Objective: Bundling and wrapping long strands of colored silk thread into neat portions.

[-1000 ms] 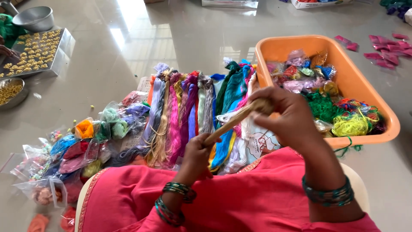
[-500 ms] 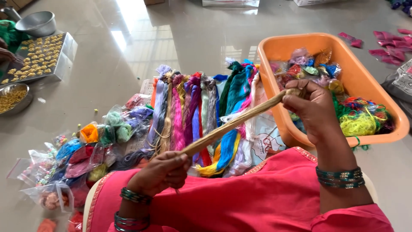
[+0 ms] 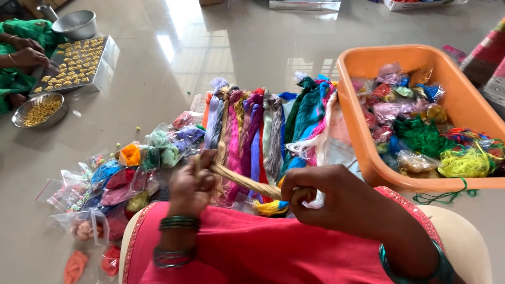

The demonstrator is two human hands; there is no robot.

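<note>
Head view is looking down at a glossy pale floor (image 3: 252, 58) stretching away from the person's lap; an orange plastic tub (image 3: 363, 131) is sitting at the right, holding bagged and loose thread bundles in green, yellow and blue; a row of coloured thread skeins (image 3: 263, 131) is lying fanned out on the floor ahead of the knees, with small clear bags of thread (image 3: 121, 173) spreading to the left of it; at the far left another person's hands (image 3: 29, 55) are resting at a metal tray of small yellow pieces (image 3: 79, 63), beside a steel bowl (image 3: 39, 110) of the same pieces and an upturned steel pot (image 3: 76, 23).

Over the pink-clad lap, a beige twisted skein (image 3: 244, 183) is being held taut between both hands; its long axis is running from upper left down to lower right, roughly across the body; the left hand (image 3: 192, 184) is closing its fingers tightly round the upper left end; the right hand (image 3: 326, 197) is clamping the lower right end in a fist, just by a yellow and blue tuft; both hands are gripping it, neither nearer than the other, and the skein is hanging clear of the floor.
</note>
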